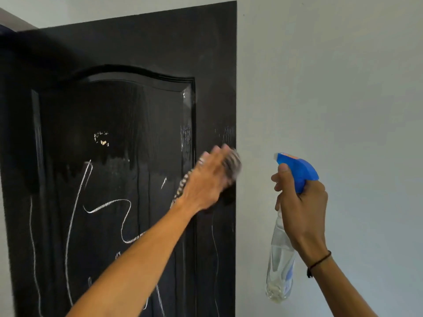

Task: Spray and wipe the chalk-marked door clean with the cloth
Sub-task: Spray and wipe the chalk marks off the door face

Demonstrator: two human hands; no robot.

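Cloth (232, 164) under left-hand fingers (218, 156)

Motion blurs the left hand (207, 179) and the cloth (233, 164) beneath it.

Door (128, 156) fills left half of view, wall (332, 88) to its 3 o'clock. Left hand (207, 183) flat on door near door's right edge, cloth (233, 164) between palm and door, poking out at hand's 1 o'clock. Chalk lines (107, 205) on door at 8 o'clock from left hand. Right hand (302, 216) at 3 o'clock from left, before wall, off door. Spray bottle (282, 255) in right hand: nozzle end above fist, body hanging at 6 o'clock below.
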